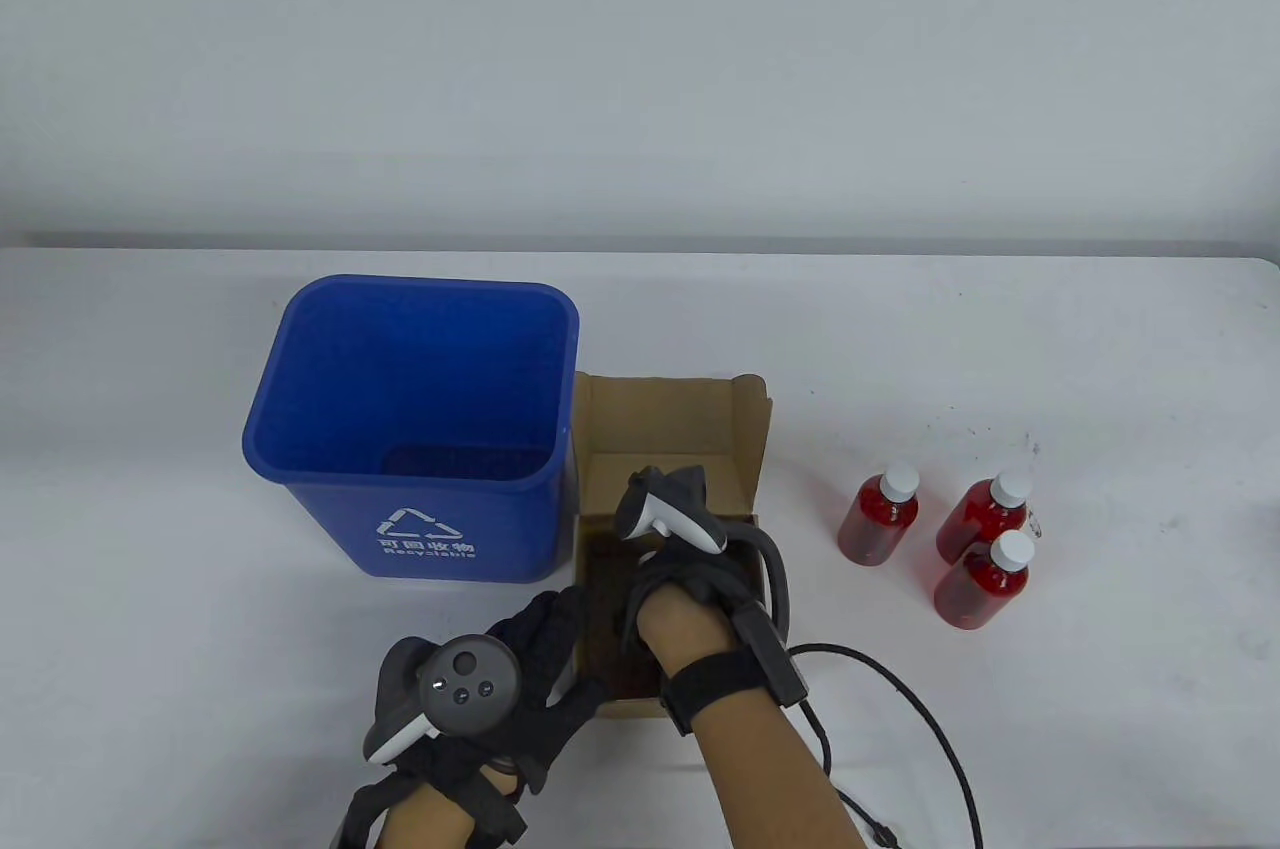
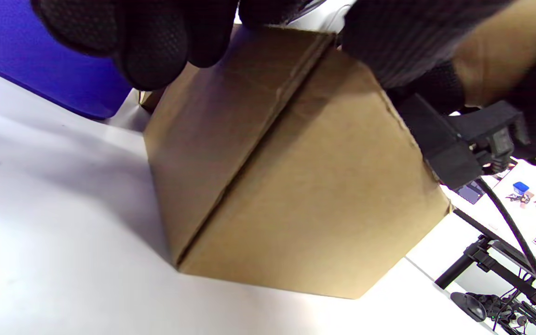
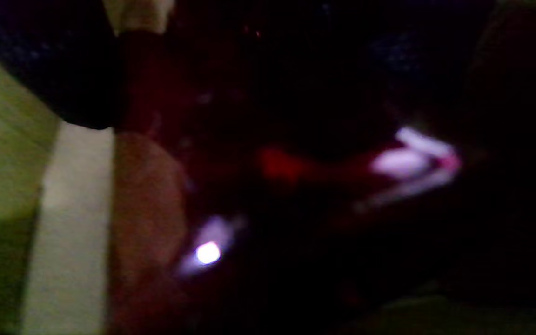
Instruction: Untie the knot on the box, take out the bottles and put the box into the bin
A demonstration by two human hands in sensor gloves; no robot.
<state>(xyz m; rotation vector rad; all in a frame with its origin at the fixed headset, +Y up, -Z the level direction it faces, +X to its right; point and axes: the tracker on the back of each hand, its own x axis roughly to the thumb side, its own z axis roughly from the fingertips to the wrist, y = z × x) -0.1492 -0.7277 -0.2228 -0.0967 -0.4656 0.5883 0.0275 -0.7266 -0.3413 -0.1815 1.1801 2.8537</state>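
We braced the open brown cardboard box (image 1: 668, 434) with our left hand (image 1: 520, 659), its black-gloved fingers (image 2: 151, 51) hooked over the box's near-left top edge, so the box would not slide on the white counter (image 1: 1000, 339) while the other hand worked inside. Our right hand (image 1: 680, 589) reached down into the box's open top. Its fingers were hidden by the box walls, and the right wrist view was dark and blurred, showing only a red shape with pale glints, so we could not tell whether that hand gripped anything; we judged it was probably going for another bottle.

Three red-liquid plastic bottles with white caps (image 1: 985, 529) stood upright in a close cluster to the right of the box, set well clear of our working space. The blue plastic recycling bin (image 1: 410, 429) sat just beside the box's left wall, close enough, we judged, that the emptied box could go in with a short lift. No string or knot showed on the box.
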